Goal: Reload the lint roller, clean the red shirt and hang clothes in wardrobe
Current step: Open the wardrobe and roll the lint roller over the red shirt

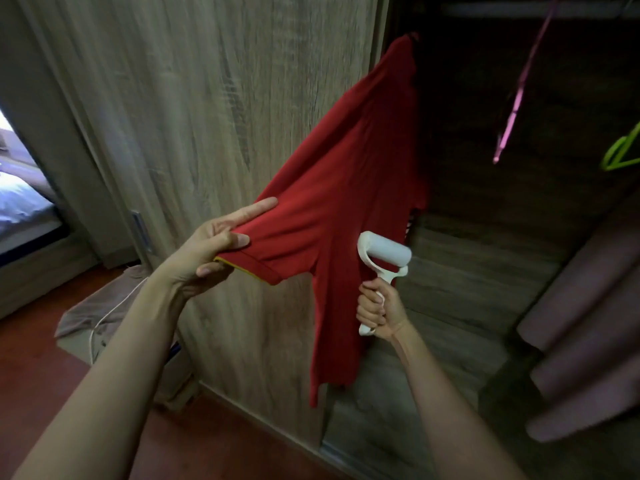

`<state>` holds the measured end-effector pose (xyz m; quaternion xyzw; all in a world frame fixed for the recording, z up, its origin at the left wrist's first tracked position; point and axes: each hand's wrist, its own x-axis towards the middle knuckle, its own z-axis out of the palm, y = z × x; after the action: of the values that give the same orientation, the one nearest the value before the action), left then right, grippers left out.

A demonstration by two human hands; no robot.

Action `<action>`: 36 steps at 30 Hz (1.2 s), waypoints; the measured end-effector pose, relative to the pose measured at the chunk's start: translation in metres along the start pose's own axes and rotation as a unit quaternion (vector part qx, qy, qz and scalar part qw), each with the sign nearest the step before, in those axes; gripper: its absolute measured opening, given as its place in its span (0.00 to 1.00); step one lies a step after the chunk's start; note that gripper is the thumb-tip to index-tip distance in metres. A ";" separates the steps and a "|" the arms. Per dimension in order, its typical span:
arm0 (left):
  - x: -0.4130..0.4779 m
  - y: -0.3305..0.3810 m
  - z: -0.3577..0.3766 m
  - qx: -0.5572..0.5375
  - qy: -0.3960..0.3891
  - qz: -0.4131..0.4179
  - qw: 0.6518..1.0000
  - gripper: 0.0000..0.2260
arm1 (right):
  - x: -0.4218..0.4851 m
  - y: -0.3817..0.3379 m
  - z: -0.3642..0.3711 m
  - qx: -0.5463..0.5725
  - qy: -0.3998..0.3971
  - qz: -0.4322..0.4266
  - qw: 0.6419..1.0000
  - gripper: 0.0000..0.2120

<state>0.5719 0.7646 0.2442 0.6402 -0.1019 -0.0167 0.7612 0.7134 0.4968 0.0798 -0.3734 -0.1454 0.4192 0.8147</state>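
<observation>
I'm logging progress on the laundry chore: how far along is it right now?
Reload looks done: the lint roller shows a clean white roll. Cleaning is in hand: the left hand stretches a sleeve of the hanging red shirt while the right hand holds the roller against it. Hanging seems left: the pink hanger and green hanger are bare.

One head-worn wide-angle view looked forward and down along both forearms, close to the hands, facing the wardrobe's wooden sliding door (194, 109) and dark open interior on the right; floor (31, 368) filled the lower left corner.
</observation>
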 end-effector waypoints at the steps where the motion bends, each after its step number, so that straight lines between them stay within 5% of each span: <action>1: 0.000 -0.008 -0.001 0.012 0.007 0.007 1.000 0.28 | -0.007 0.001 0.006 -0.039 0.078 -0.025 0.996 0.23; 6: -0.005 -0.048 0.035 0.144 0.096 0.096 0.980 0.26 | -0.032 0.011 0.017 -0.213 0.269 -0.109 0.933 0.24; 17: 0.018 -0.136 0.083 0.357 0.125 0.214 0.900 0.21 | -0.105 0.019 0.009 -0.268 0.404 -0.110 0.867 0.25; 28: 0.016 -0.195 0.126 0.326 0.003 0.094 0.941 0.17 | -0.211 0.053 -0.014 -0.221 0.501 -0.093 0.832 0.24; 36: -0.039 -0.219 0.253 0.235 -0.122 -0.047 0.963 0.13 | -0.349 0.093 0.001 -0.148 0.566 -0.134 0.800 0.24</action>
<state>0.5124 0.4855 0.0654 0.7980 -0.1654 -0.1059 0.5697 0.4478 0.2559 0.0393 -0.6367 0.2329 -0.0072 0.7350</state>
